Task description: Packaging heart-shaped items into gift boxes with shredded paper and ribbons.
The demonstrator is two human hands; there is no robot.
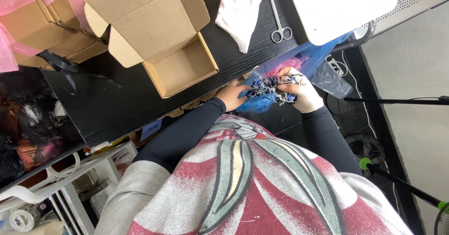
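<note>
A crumpled bundle of dark blue, black and white patterned material (269,87) sits bunched between the two hands, just off the front edge of the black surface (117,99). It lies over a translucent blue plastic bag (322,59) holding something pink.

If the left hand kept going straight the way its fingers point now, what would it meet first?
The left hand points across at the right hand, with its fingers already in the dark blue-and-white bundle that both hold over the blue plastic bag. It would press into that bundle first, then probably the right hand, though depth is unclear.
</note>
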